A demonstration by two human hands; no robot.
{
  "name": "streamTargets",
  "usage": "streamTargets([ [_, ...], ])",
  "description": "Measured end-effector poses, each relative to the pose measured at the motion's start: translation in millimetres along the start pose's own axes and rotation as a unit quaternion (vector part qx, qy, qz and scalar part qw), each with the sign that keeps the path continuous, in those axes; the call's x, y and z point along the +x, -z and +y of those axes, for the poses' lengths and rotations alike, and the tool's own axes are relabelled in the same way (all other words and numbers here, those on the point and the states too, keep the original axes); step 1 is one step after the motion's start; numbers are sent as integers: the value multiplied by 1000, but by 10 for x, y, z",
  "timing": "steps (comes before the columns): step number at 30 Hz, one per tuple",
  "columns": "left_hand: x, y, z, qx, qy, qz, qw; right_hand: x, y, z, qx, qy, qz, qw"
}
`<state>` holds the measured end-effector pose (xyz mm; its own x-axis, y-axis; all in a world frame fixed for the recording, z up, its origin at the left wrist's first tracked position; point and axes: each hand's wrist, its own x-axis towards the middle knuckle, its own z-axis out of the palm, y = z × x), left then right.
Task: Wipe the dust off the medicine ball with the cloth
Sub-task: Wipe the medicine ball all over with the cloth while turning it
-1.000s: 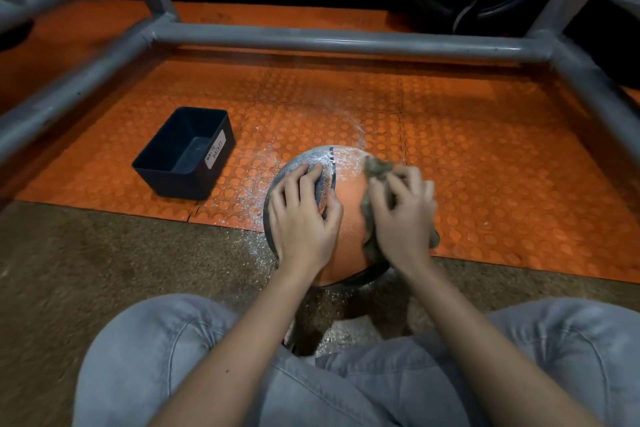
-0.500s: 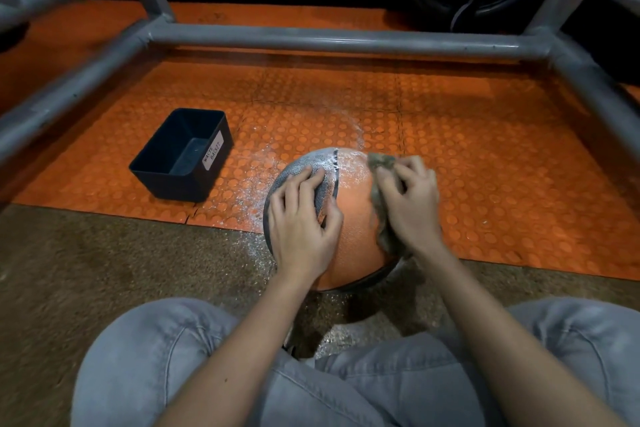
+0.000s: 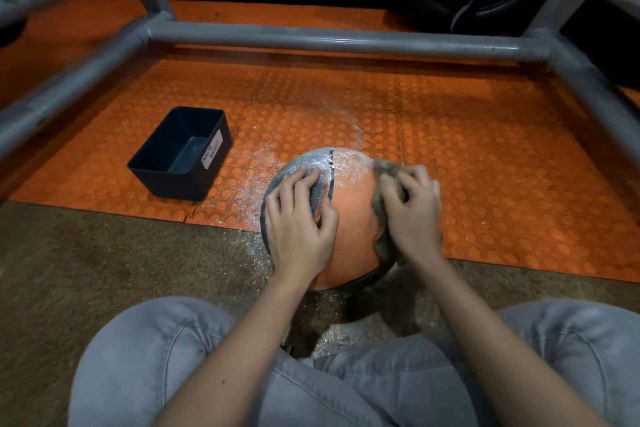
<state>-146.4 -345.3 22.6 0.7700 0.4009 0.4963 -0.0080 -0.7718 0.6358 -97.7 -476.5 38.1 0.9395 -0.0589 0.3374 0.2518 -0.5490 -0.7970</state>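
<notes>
An orange and grey medicine ball (image 3: 351, 204) rests on the floor in front of my knees, with white dust on its far top. My left hand (image 3: 298, 222) lies flat on the ball's grey left panel, fingers spread, steadying it. My right hand (image 3: 414, 213) presses a crumpled grey-brown cloth (image 3: 381, 180) against the ball's right side; most of the cloth is hidden under the hand.
A black bin (image 3: 180, 154) labelled "waste basket" stands on the orange studded mat (image 3: 485, 156) to the left of the ball. White dust lies scattered on the mat and the brown carpet (image 3: 104, 270). A grey metal tube frame (image 3: 346, 40) runs around the area.
My right hand with the cloth has slid from the ball's top toward its right side and a little down. The left hand stays in place on the grey panel.
</notes>
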Motion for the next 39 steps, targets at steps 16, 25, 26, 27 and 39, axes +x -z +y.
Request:
streamTargets([
  [16,70,52,-72,-30,29,2,999,-38,-86,151,126,-170,37,977],
  [25,208,152,-221,-73,89,-9,993,-235,-209,24,16,52,15,998],
  [26,218,150,-217,-89,97,-7,991,-165,-178,76,68,-32,8,997],
  [27,233,151,-212,-123,114,2,986,-104,-156,120,113,-104,-7,988],
  [39,572,355,-639,-359,551,-175,733,106,-234,258,153,-271,-141,940],
])
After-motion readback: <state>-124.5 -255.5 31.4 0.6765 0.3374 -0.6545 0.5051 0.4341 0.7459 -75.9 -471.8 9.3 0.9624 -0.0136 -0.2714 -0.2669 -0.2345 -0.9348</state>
